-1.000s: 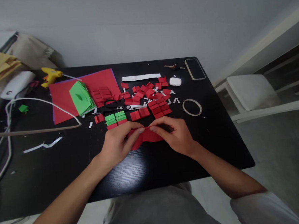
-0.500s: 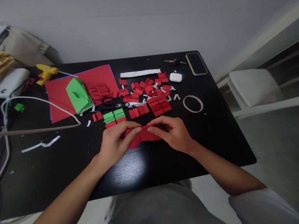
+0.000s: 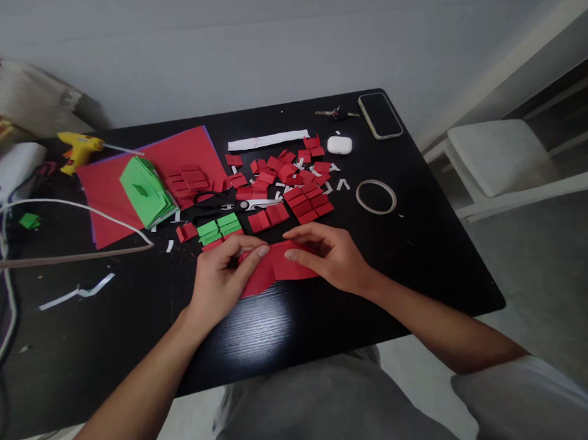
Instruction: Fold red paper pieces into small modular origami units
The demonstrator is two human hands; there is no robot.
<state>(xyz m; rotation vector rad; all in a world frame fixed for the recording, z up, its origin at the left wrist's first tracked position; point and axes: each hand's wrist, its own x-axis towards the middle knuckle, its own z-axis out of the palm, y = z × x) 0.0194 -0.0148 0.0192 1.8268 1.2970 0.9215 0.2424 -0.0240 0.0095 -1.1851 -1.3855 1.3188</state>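
Note:
A piece of red paper (image 3: 277,267) is held between my two hands above the near middle of the black table. My left hand (image 3: 222,274) pinches its left part between thumb and fingers. On the right part, my right hand (image 3: 329,258) has its thumb in front and its fingers behind. Just beyond my hands lie green folded pieces (image 3: 219,228), a red folded strip (image 3: 268,217) and a red folded block (image 3: 307,202). Black-handled scissors (image 3: 213,203) rest behind them, beside a pile of small red folded pieces (image 3: 276,171).
Red sheets (image 3: 98,192) carry a green paper stack (image 3: 145,189) at left, near a yellow glue gun (image 3: 79,150) and white cable (image 3: 73,199). Toward the right are a tape ring (image 3: 375,180), white case (image 3: 340,145), keys (image 3: 337,113) and phone (image 3: 380,115).
The red paper now shows a wider face between my hands, and its lower left part is spread more. The camera view has shifted slightly.

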